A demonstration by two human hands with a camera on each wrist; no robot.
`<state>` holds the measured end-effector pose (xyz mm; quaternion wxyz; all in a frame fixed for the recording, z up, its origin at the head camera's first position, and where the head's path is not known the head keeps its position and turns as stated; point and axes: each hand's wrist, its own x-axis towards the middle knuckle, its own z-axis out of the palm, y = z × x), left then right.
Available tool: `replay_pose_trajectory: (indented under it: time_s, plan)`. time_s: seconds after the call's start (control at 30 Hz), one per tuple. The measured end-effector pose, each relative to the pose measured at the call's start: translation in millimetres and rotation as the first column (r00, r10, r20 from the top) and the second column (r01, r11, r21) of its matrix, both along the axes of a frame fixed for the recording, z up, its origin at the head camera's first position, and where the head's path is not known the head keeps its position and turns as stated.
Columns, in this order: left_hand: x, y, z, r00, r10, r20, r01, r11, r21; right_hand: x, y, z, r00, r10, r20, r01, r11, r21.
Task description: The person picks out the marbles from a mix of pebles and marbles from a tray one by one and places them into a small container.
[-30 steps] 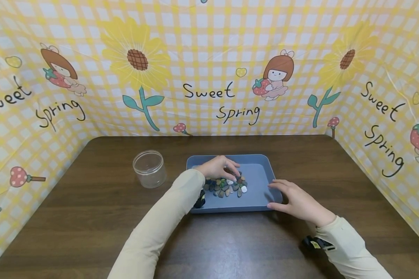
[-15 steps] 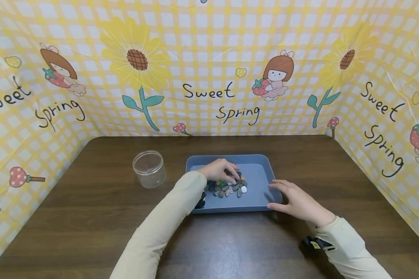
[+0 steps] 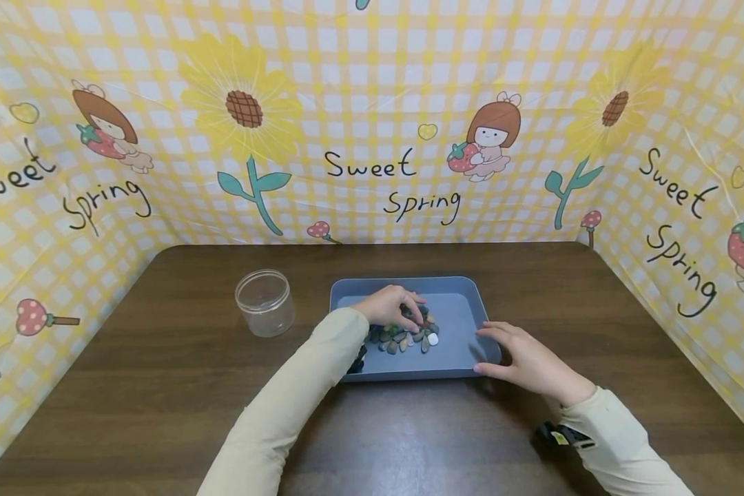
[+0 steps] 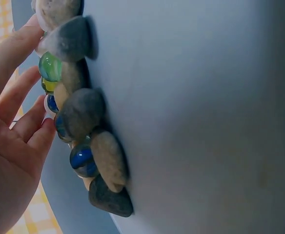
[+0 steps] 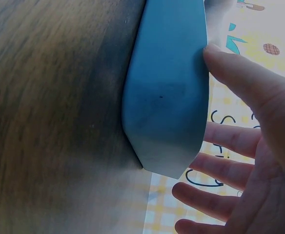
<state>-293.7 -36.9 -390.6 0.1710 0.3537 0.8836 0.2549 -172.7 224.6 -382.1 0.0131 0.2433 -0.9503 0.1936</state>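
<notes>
Jar (image 3: 264, 302) stands left of tray (image 3: 465, 301); between, bare table (image 3: 161, 358).

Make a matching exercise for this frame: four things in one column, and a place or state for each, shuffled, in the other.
Things:
1. jar
2. left hand
3. right hand
4. stones

Places or states:
A. heaped inside the tray
B. fingers down on the heap
C. stands on the table, left of the tray
D. rests against the tray's right near corner

Pairs: 1-C, 2-B, 3-D, 4-A
</notes>
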Motion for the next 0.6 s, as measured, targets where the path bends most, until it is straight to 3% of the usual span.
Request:
replay_pose_trajectory:
  time_s: [0.6]
  plan:
    - [1.7,-5.1,2.9,1.000,-0.014,-0.012,0.015,0.998,0.059,1.5,0.1,0.7,1.000,-0.006,0.003,0.006,1.000,0.000]
